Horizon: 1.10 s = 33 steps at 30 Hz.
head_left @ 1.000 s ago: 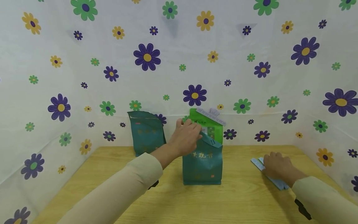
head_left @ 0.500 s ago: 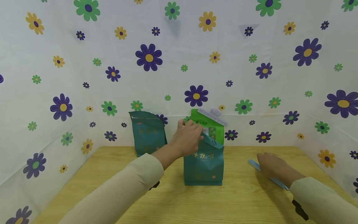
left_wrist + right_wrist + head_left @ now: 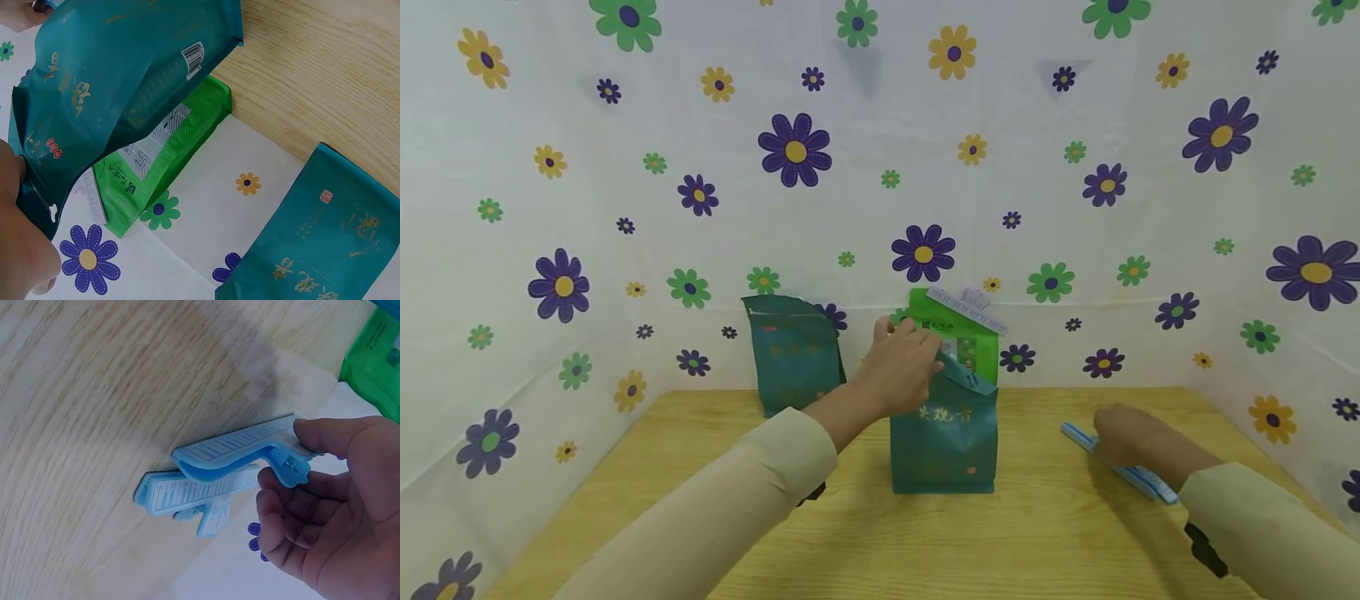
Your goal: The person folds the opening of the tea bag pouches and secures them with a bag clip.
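My left hand (image 3: 898, 367) grips the folded-over top corner of a teal tea bag (image 3: 943, 454), which stands upright on the table. In the left wrist view that hand shows at the left edge, with the bag (image 3: 81, 94) leaning across the upper left. Over at the right, my right hand (image 3: 1138, 437) pinches a light blue bag clip (image 3: 237, 445), thumb on its upper face and curled fingers by its handle. A second blue bag clip (image 3: 194, 494) lies right beside it on the table, partly covered by the first.
Behind the teal bag stands a green bag (image 3: 985, 358), a lilac clip (image 3: 966, 310) slanting across its top. Another teal bag (image 3: 793, 358) stands at the back left. A flower-printed sheet (image 3: 850, 208) walls the back and sides of the wooden table (image 3: 865, 542).
My right hand has shifted slightly left over the clips, and the pinched clip has moved left with it. My left hand keeps its grip on the bag's top.
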Tool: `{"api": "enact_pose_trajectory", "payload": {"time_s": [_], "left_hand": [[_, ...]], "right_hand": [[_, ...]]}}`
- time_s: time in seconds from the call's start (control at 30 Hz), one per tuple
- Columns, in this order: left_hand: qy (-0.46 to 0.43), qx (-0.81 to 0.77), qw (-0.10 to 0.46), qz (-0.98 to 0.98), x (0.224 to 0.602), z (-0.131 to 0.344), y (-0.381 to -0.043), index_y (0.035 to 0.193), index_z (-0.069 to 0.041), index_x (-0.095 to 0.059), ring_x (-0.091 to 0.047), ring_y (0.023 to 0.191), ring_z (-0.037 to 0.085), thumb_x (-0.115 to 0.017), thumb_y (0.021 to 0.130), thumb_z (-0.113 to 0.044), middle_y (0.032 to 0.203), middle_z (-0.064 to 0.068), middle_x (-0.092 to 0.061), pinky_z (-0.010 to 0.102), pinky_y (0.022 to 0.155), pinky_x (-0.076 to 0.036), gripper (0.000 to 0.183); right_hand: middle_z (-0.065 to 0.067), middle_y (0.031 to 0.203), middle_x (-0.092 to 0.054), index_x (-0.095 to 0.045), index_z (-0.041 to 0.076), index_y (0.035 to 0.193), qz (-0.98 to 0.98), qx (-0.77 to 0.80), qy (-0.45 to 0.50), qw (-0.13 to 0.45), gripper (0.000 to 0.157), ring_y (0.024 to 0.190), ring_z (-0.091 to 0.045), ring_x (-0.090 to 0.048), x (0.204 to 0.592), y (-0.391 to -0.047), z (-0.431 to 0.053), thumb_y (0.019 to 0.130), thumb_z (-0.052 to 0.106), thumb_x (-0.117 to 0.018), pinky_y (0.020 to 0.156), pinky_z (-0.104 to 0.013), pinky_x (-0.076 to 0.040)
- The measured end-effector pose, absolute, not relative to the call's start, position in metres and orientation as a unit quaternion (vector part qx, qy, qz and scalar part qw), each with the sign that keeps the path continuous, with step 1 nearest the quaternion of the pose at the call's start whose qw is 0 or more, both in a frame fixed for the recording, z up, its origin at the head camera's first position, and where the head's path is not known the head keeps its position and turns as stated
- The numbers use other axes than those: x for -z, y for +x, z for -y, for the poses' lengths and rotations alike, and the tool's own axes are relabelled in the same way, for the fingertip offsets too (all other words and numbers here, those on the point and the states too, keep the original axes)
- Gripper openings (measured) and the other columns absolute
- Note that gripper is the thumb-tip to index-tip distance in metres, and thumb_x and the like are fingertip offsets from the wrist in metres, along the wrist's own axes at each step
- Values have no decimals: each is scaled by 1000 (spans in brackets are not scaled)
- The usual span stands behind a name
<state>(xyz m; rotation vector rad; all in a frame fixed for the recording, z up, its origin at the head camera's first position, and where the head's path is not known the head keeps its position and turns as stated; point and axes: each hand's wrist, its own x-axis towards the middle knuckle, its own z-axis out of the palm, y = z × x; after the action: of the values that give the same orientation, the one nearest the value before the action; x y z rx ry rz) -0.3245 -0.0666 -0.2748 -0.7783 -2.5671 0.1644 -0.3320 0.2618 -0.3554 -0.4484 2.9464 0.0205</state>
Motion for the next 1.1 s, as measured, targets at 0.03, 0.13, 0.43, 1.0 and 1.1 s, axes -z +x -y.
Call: {"api": "enact_pose_trajectory", "payload": {"time_s": [0.03,0.13,0.43,1.0,1.1], "left_hand": [[-283,-60,226,930,275,66,-325,107,-18,-57,-45,94,16,-43,99,-35,102,-6,-60,47,95,-26,24],[-284,-63,229,929,275,66,-326,107,-18,-57,-45,93,16,-42,99,-35,102,-6,-61,47,94,-26,24],[-282,-65,232,929,277,67,-327,107,-18,-57,-46,94,16,-43,98,-35,102,-6,-61,47,94,-27,24],[-287,-71,242,924,277,67,-327,110,-18,-58,-46,93,16,-42,99,-35,106,-6,-62,46,92,-27,26],[-289,-69,242,924,277,66,-327,110,-18,-58,-46,93,16,-43,98,-35,106,-6,-62,46,92,-27,25]], "right_hand": [[-24,102,-63,-59,-10,106,-986,-6,-147,82,30,88,-32,-62,354,-332,-262,86,13,-59,80,-50,-49],[-17,93,-63,-60,-7,100,-987,3,-145,73,26,81,-27,-60,350,-331,-262,87,16,-59,73,-45,-50],[-2,68,-49,-57,0,84,-984,42,-176,5,22,60,-15,-45,334,-335,-259,89,22,-58,55,-29,-38],[-6,86,-68,-66,-2,99,-963,71,-243,-88,35,75,-17,-62,292,-332,-247,82,28,-71,68,-37,-52],[-1,81,-67,-66,0,100,-953,102,-260,-115,33,72,-12,-60,285,-329,-243,84,29,-68,67,-34,-51]]}}
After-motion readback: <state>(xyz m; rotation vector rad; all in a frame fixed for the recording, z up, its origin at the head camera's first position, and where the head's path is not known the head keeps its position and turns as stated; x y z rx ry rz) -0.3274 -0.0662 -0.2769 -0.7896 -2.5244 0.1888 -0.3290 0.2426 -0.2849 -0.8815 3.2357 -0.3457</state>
